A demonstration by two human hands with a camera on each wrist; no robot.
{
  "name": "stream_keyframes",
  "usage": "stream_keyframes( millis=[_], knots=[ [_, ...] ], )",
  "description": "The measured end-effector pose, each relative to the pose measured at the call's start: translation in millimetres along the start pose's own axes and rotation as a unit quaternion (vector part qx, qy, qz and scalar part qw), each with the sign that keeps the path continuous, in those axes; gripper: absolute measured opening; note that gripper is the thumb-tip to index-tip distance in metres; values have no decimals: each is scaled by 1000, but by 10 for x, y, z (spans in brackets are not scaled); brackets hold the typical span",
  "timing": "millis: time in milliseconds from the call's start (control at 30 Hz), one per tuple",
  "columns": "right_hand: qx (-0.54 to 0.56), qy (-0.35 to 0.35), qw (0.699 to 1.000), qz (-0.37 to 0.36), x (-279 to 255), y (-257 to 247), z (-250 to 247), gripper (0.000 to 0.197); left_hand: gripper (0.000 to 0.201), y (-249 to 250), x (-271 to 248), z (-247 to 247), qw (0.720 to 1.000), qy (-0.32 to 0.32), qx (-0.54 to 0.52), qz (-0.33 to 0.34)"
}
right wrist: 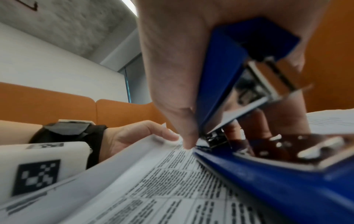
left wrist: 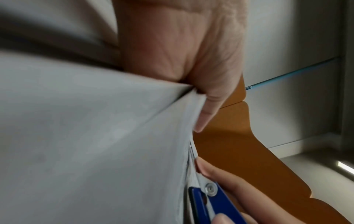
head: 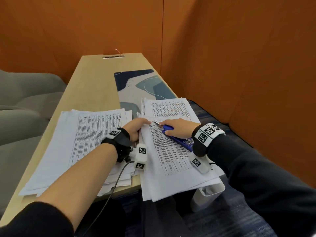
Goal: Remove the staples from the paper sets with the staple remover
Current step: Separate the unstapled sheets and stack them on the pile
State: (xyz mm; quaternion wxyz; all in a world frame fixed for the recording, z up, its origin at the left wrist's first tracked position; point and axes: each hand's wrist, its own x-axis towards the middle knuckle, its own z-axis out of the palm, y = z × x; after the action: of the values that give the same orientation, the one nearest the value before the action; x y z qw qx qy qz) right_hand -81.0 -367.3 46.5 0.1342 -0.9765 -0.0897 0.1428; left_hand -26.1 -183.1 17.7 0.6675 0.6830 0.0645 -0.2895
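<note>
A loose paper pile point(head: 71, 142) lies at the left of the wooden table point(head: 95, 79). The left hand point(head: 135, 128) pinches the top-left edge of the printed paper set point(head: 167, 156), thumb on top. The right hand point(head: 179, 128) grips the blue staple remover point(head: 177, 136), its metal tip point(head: 157, 123) at the set's top-left corner.

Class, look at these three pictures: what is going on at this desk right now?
A person sits at a wooden desk working on a stapled paper set. The left hand grips the set's left edge near the top corner. The right hand holds a blue staple remover, its metal tip at that corner. Whether the staple is out cannot be told. Another paper pile lies to the left, and more sheets lie behind.
</note>
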Motion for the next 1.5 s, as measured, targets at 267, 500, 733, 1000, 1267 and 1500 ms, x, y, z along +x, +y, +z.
stream_keyframes(
  millis=[267,500,733,1000,1267,1500],
  knots=[
    [-26,-26,999,9,95,-51,-22,47,28,-73,84,-33,999,13,-38,1],
    [-50,-29,998,8,249,-92,39,47,31,-86,130,-29,1000,11,6,21],
    [14,-27,1000,-9,315,-90,-24,47,29,-133,162,-27,998,16,22,61],
    [176,-48,983,-11,144,72,-68,40,30,-156,49,-60,992,-89,-63,62],
    [-102,4,992,-81,19,-199,114,47,21,-121,26,-53,993,-79,-92,-7],
    [-400,62,909,-94,-18,-325,223,55,7,-94,92,56,998,53,31,8]
  ],
)
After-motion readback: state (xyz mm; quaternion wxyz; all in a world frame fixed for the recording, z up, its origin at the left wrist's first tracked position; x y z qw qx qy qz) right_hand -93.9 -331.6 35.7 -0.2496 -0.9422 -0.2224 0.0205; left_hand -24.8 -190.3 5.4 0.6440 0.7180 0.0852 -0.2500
